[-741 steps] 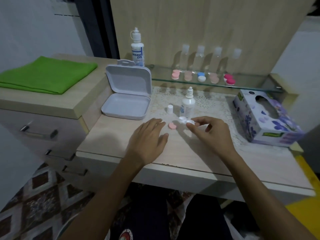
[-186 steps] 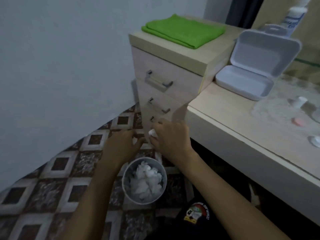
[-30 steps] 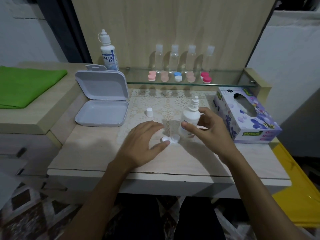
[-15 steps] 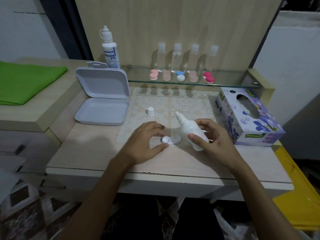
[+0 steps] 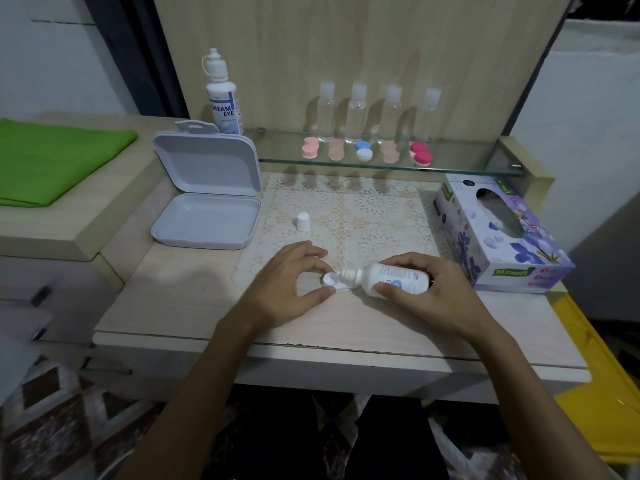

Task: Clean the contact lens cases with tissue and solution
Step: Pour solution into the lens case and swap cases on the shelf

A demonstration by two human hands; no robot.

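1. A pale wood bench (image 5: pixel 194 299) stands against a wood back panel, with a lace mat (image 5: pixel 363 216) on its middle and a glass shelf (image 5: pixel 457 161) along the back.
2. The white lens case (image 5: pixel 331 281) lies open on the bench at the mat's front edge.
3. The left hand (image 5: pixel 287 285) curls round the case's left side, thumb and a fingertip pinching its rim.
4. The right hand (image 5: pixel 433 292) grips the solution bottle (image 5: pixel 388 277), which lies almost level, its nozzle pointing left over the case.
5. The bottle's white cap (image 5: pixel 303 221) stands on the mat, well behind the hands.
6. A tissue box (image 5: pixel 498 237) sits to the right, just beside the right hand.
7. An open white box (image 5: pixel 207 199) rests at the left, and a green cloth (image 5: pixel 52 161) lies on the drawer unit beyond it.
8. The shelf bears five coloured cases (image 5: pixel 363 151), four clear bottles (image 5: pixel 356 112) and a large labelled bottle (image 5: pixel 221 95).
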